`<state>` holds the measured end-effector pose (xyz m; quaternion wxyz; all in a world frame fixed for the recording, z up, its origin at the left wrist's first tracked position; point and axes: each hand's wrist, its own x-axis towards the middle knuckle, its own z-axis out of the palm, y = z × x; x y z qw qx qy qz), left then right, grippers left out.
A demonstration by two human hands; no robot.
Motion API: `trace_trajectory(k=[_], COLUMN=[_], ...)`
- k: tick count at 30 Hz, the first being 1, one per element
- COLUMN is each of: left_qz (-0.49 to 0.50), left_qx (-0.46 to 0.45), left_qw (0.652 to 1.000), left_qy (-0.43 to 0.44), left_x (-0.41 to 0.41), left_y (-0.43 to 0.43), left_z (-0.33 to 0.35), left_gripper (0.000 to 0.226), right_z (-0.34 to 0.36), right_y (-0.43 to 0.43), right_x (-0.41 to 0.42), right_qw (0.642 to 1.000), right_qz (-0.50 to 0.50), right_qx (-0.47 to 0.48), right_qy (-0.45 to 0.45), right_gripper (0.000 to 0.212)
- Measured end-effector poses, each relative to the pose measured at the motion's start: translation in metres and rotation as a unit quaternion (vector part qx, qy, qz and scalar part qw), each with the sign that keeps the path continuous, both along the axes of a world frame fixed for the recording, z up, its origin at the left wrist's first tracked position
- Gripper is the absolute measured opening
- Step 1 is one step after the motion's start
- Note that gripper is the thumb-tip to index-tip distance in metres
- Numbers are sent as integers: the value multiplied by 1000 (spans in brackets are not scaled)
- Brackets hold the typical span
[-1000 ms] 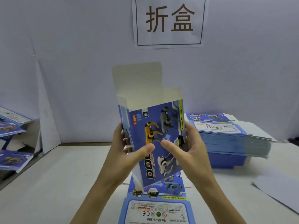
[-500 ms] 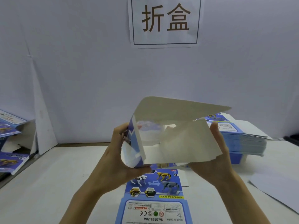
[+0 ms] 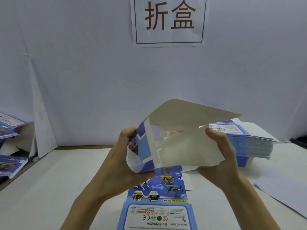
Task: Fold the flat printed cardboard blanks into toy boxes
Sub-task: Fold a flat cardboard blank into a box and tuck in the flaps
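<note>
I hold a half-formed blue printed toy box in the air above the table, its open end turned towards me so the plain grey inside and a raised flap show. My left hand grips its left side, thumb under the lower corner. My right hand holds the right side, thumb on the inner panel. A flat printed blank with robot dog pictures lies on the table under my hands.
A tall stack of flat blanks sits at the right. Finished boxes lie in a pile at the far left edge. A white sheet lies at the right front. A paper sign hangs on the wall.
The box was upright with its printed front facing me; it has tipped forward so its open end and grey inside face me. Both hands shifted to its sides.
</note>
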<state>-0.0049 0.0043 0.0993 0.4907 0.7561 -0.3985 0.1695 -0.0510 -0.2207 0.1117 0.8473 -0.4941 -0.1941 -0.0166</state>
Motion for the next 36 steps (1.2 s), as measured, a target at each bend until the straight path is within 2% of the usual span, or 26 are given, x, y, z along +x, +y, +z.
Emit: trace_trajectory(k=[4, 8, 11, 13, 15, 18, 20, 22, 24, 27, 29, 36], left_qz=[-3, 5, 36, 52, 51, 33, 54, 63, -5, -69, -80, -62], left_qx=[13, 52, 57, 60, 67, 52, 49, 57, 36, -48, -57, 53], left_qw=[1000, 996, 994, 993, 993, 997, 997, 996, 988, 970, 969, 969], left_qy=[-17, -76, -91, -90, -85, -42, -13, 41, 148, 228, 227, 235], left_x=[-1, -1, 5, 11, 15, 15, 13, 9, 4, 8, 7, -9], left_y=[-2, -5, 3, 12, 18, 14, 6, 2, 0, -7, -8, -10], left_z=[-1, -1, 2, 3, 2, -5, -7, -5, 1, 6, 5, 1], left_gripper=[82, 100, 95, 94, 92, 93, 92, 95, 104, 116, 119, 131], right_z=[-1, -7, -15, -18, -19, -18, -15, -13, -9, -8, -10, -15], right_y=[-5, -3, 2, 5, 5, 6, 8, 9, 9, 8, 10, 8], right_x=[3, 8, 16, 19, 20, 23, 23, 21, 19, 18, 19, 22], right_qw=[1000, 994, 988, 978, 952, 897, 863, 845, 828, 810, 811, 783], right_qz=[-13, -80, -96, -105, -130, -225, -314, -376, -416, -439, -429, -467], right_qx=[8, -74, -108, -166, -256, -357, -373, -353, -352, -371, -379, -388], right_qy=[5, 31, 46, 64, 109, 135, 131, 141, 134, 116, 120, 131], right_gripper=[60, 24, 23, 17, 29, 37, 36, 35, 38, 45, 43, 25])
